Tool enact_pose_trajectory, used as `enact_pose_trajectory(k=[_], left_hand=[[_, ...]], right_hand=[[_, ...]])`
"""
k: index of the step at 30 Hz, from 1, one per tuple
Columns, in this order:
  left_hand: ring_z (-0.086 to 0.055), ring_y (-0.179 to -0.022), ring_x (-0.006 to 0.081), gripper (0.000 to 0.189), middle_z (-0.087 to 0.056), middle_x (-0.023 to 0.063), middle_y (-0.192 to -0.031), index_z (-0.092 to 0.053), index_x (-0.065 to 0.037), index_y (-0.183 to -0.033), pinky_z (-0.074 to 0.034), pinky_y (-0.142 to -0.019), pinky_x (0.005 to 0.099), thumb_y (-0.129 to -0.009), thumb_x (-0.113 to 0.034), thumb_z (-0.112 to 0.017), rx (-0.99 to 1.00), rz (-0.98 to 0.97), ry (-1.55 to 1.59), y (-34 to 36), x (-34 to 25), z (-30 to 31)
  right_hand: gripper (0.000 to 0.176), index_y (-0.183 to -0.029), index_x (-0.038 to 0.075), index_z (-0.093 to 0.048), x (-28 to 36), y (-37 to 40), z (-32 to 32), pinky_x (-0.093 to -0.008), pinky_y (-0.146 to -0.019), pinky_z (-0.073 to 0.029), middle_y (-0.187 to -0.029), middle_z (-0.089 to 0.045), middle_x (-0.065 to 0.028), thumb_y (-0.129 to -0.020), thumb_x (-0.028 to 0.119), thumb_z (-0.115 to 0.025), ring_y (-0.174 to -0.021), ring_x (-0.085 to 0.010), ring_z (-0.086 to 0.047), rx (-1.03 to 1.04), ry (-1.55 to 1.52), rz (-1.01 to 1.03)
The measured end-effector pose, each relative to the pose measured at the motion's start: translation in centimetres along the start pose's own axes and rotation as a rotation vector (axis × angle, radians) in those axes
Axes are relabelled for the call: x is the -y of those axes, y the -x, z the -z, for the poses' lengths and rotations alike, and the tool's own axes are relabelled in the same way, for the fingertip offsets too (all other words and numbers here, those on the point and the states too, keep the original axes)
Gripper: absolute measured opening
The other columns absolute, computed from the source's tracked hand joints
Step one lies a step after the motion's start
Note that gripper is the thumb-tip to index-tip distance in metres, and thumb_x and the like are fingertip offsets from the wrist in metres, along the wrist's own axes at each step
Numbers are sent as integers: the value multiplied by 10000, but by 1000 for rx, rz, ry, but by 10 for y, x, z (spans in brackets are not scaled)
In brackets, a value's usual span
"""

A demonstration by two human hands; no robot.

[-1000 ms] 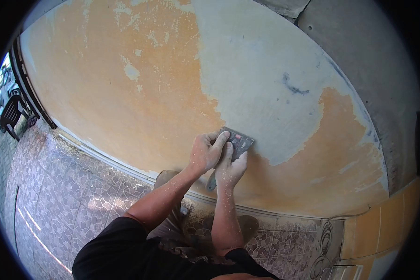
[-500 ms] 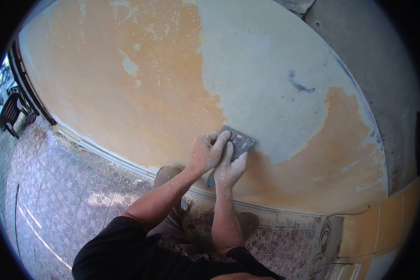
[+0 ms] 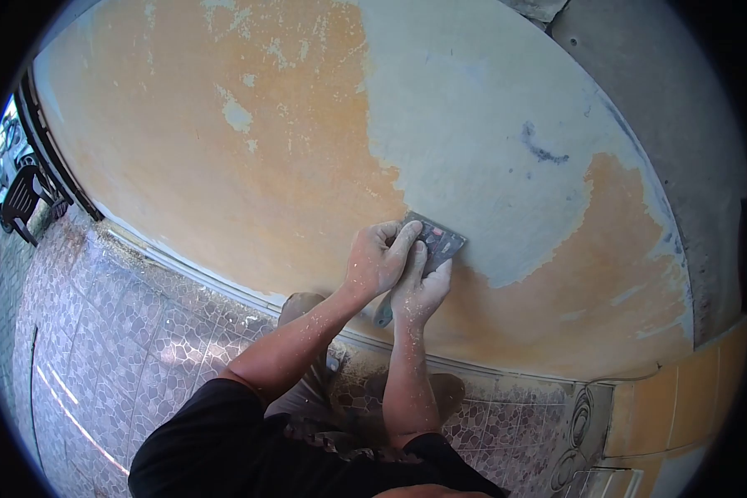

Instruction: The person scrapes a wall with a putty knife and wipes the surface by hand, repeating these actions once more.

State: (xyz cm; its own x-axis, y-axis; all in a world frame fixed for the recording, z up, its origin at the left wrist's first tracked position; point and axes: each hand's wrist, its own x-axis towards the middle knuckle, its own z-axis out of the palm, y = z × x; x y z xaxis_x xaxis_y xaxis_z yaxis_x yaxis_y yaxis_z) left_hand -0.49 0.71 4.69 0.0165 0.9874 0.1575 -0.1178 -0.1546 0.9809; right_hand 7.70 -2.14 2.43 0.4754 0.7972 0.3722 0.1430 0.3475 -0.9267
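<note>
Your two hands are together, both clamped on one scraper (image 3: 438, 241). Your left hand (image 3: 377, 262) lies over the top with its forefinger stretched along the blade. Your right hand (image 3: 420, 290) sits just below and touching it, wrapped round the handle, whose end pokes out under your left wrist. The blade is pressed flat to the wall. It sits right at the ragged edge where the orange paint (image 3: 224, 166) meets the bare pale patch (image 3: 490, 116).

Above and to the right of the blade, the stripped patch runs up to the top of the view. Orange paint lies to the left, below, and in a band to the lower right. That band ends at a grey pillar (image 3: 689, 133) and a block of yellow tiles (image 3: 681, 411). Below your hands, the wall ends at a pale skirting strip (image 3: 199, 275) littered with scrapings. The strip is near your wrists, so there is little room downward.

Both forearms are extended upward, dusted with white flecks. The left comes in at a slant and the right runs nearly straight.

Your two shoes (image 3: 300, 305) stand on the patterned floor tiles (image 3: 116, 332), close to the skirting. One dark chair (image 3: 18, 201) stands well apart at the far left.
</note>
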Motion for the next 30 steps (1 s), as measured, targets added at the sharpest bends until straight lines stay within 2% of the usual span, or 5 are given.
enact_pose_trajectory(k=[5, 7, 12, 17, 30], left_hand=[[-505, -618, 19, 368, -609, -31, -619, -733, 36, -855, -430, -520, 244, -1026, -272, -627, -27, -57, 53, -4, 3, -3], [-541, -649, 38, 356, -676, 99, -639, -746, 36, -894, -474, -568, 304, -1000, -283, -628, 5, 3, 63, -6, -10, 0], [-504, -609, 21, 381, -615, -24, -609, -730, 33, -837, -431, -520, 241, -1026, -282, -626, -31, -41, -49, 3, 12, -2], [-482, -596, 19, 393, -591, -37, -619, -718, 29, -812, -400, -496, 247, -1022, -292, -635, -11, 34, 12, 4, 15, -2], [-510, -699, 20, 306, -664, -15, -725, -690, 25, -840, -446, -580, 253, -1031, -205, -625, -4, 27, 14, 11, 47, -4]], right_hand=[[279, -1214, -55, -603, -2, -4, -5, -309, -820, -549, -1082, -718, -121, -1020, 143, -628, -960, -145, -677, -60, -29, 119], [272, -1182, -50, -608, 17, -13, -7, -307, -742, -556, -987, -732, -105, -1018, 165, -637, -847, -136, -683, -44, 35, 87], [257, -1154, -52, -605, -23, 5, -8, -292, -726, -556, -993, -732, -107, -1018, 163, -633, -852, -140, -688, -117, 33, 226], [258, -1162, -54, -603, -8, 9, 3, -310, -778, -554, -1009, -729, -111, -1020, 159, -628, -888, -158, -690, -35, 29, -72], [254, -1123, -55, -548, -34, 12, 8, -326, -841, -535, -1063, -686, -122, -1008, 148, -650, -961, -156, -651, -59, -40, -3]])
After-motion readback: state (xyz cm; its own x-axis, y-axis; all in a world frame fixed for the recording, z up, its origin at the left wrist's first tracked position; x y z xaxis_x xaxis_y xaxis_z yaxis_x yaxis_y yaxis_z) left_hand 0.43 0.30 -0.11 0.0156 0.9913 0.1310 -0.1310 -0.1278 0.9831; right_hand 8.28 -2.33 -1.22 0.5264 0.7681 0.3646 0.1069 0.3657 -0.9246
